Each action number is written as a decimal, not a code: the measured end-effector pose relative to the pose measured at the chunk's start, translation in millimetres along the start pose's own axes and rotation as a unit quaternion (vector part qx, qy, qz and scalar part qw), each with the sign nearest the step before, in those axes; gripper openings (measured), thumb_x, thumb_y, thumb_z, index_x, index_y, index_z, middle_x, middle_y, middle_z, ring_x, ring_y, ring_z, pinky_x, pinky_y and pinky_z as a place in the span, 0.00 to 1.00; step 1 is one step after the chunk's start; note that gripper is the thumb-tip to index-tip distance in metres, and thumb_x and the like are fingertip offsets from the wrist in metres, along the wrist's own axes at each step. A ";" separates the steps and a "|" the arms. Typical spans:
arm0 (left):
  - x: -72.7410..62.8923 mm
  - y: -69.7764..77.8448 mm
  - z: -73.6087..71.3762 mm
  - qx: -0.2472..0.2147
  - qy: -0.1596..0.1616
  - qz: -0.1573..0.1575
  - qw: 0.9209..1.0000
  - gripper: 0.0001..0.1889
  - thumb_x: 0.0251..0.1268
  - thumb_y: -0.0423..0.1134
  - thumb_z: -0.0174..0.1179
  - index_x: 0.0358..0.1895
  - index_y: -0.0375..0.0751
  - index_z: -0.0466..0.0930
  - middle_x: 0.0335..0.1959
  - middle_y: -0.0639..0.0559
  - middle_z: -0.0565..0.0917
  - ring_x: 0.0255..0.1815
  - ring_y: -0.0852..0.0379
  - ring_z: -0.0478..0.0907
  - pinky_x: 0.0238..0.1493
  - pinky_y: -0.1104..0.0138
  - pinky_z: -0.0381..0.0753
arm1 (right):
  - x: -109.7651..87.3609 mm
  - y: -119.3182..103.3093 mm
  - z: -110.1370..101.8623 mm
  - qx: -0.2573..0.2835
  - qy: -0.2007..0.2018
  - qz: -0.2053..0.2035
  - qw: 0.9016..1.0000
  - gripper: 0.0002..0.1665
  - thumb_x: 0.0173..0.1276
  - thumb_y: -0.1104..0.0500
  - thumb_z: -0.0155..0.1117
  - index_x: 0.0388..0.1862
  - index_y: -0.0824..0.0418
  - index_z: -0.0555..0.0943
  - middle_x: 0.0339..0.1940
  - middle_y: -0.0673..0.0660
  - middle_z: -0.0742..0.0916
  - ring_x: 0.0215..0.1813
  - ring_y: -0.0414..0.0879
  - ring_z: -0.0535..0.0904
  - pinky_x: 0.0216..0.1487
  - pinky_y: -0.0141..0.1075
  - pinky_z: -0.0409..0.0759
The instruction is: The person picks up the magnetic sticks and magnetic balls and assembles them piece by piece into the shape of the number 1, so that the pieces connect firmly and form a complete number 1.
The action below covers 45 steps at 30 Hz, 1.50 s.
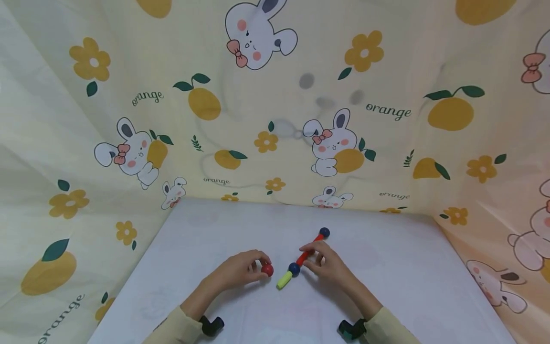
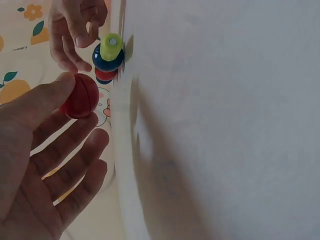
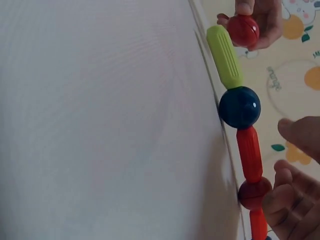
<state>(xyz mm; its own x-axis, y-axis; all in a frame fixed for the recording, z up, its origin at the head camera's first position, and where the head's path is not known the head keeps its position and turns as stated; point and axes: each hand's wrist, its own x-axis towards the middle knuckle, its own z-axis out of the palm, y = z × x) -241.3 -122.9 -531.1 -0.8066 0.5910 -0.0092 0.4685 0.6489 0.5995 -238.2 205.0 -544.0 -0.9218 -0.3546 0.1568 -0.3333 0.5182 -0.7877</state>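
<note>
My left hand (image 1: 242, 270) pinches a red ball (image 1: 267, 270) between thumb and fingertips; a seam line shows across the ball in the left wrist view. To its right lies a chain of toy rods and balls: a yellow-green rod (image 1: 284, 280), a dark blue ball (image 1: 294, 269), a red rod (image 3: 249, 154), a middle red ball (image 3: 251, 194), another red rod (image 3: 258, 224) and a far dark blue ball (image 1: 324, 232). My right hand (image 1: 327, 263) is beside the chain's middle, fingers loosely bent, thumb apart from it. Whether its fingertips touch the middle ball I cannot tell.
A white tabletop (image 1: 193, 239) lies under both hands. Behind it and at the sides hangs a cream cloth (image 1: 266, 105) printed with rabbits, oranges and flowers. Black wrist devices (image 1: 212, 327) sit at both cuffs.
</note>
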 end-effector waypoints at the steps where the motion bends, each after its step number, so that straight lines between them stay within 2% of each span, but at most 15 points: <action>1: -0.5 0.4 0.7 0.001 -0.002 0.002 1.000 0.19 0.70 0.51 0.74 0.60 0.60 0.83 0.48 0.69 0.84 0.46 0.65 0.80 0.48 0.69 0.82 | 0.3 -0.1 0.4 -0.001 -0.006 -0.007 1.000 0.24 0.71 0.61 0.77 0.64 0.50 0.85 0.58 0.54 0.84 0.47 0.53 0.78 0.41 0.34 0.82; 4: -2.2 2.1 2.0 0.000 -0.006 0.006 1.000 0.18 0.70 0.51 0.74 0.59 0.60 0.83 0.47 0.70 0.83 0.46 0.64 0.80 0.48 0.69 0.82 | 1.9 -0.5 2.1 -0.004 -0.025 -0.028 0.999 0.23 0.71 0.60 0.78 0.63 0.49 0.85 0.61 0.50 0.85 0.48 0.54 0.78 0.43 0.34 0.82; 9: -6.2 4.2 3.0 -0.008 -0.016 0.008 1.000 0.18 0.69 0.51 0.75 0.59 0.61 0.83 0.46 0.69 0.83 0.44 0.63 0.80 0.45 0.70 0.81 | 3.8 0.2 6.3 -0.006 -0.060 -0.055 0.997 0.23 0.71 0.60 0.78 0.62 0.49 0.85 0.62 0.48 0.85 0.55 0.56 0.79 0.48 0.36 0.82; 13: -7.5 3.1 6.5 -0.013 -0.027 0.009 1.000 0.18 0.70 0.52 0.74 0.59 0.61 0.83 0.47 0.70 0.83 0.43 0.64 0.79 0.44 0.70 0.80 | 4.3 0.7 10.1 -0.013 -0.080 -0.058 0.995 0.22 0.71 0.58 0.78 0.62 0.45 0.85 0.62 0.47 0.84 0.61 0.51 0.79 0.63 0.47 0.82; 17: -7.4 2.5 10.4 -0.020 -0.037 0.013 0.999 0.18 0.69 0.50 0.76 0.57 0.60 0.83 0.46 0.70 0.83 0.39 0.66 0.79 0.42 0.71 0.80 | 5.3 -0.7 13.7 -0.029 -0.094 -0.054 0.994 0.21 0.72 0.57 0.77 0.61 0.44 0.86 0.62 0.45 0.84 0.66 0.48 0.78 0.73 0.59 0.74; 25: -7.4 3.6 15.1 -0.028 -0.049 0.007 0.998 0.18 0.66 0.48 0.78 0.54 0.61 0.82 0.43 0.71 0.83 0.38 0.66 0.80 0.41 0.71 0.80 | 7.3 -5.5 17.6 -0.052 -0.112 -0.061 0.990 0.19 0.72 0.56 0.77 0.60 0.50 0.87 0.61 0.44 0.85 0.65 0.47 0.80 0.73 0.59 0.75; 36: -9.4 11.3 15.8 -0.025 -0.057 0.034 0.997 0.18 0.65 0.47 0.79 0.54 0.60 0.83 0.44 0.70 0.83 0.39 0.66 0.81 0.41 0.71 0.79 | 10.5 -8.2 20.7 -0.063 -0.123 -0.047 0.989 0.17 0.70 0.58 0.78 0.57 0.46 0.89 0.59 0.44 0.85 0.63 0.47 0.80 0.71 0.59 0.76; 45: -8.3 13.7 18.0 -0.016 -0.058 0.049 0.997 0.18 0.64 0.44 0.79 0.54 0.57 0.82 0.44 0.71 0.83 0.40 0.66 0.81 0.41 0.72 0.79 | 10.1 -6.1 23.1 -0.083 -0.117 -0.052 0.988 0.14 0.71 0.55 0.78 0.54 0.43 0.89 0.56 0.41 0.85 0.58 0.42 0.80 0.65 0.50 0.80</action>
<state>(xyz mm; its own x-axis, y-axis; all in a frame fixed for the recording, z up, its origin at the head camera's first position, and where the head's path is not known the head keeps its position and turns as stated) -221.7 -110.2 -537.2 -0.7097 0.7033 -0.0412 0.5298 0.5713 0.6269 -241.0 180.2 -551.4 -0.8167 -0.5722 0.0749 -0.4692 0.5829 -0.6633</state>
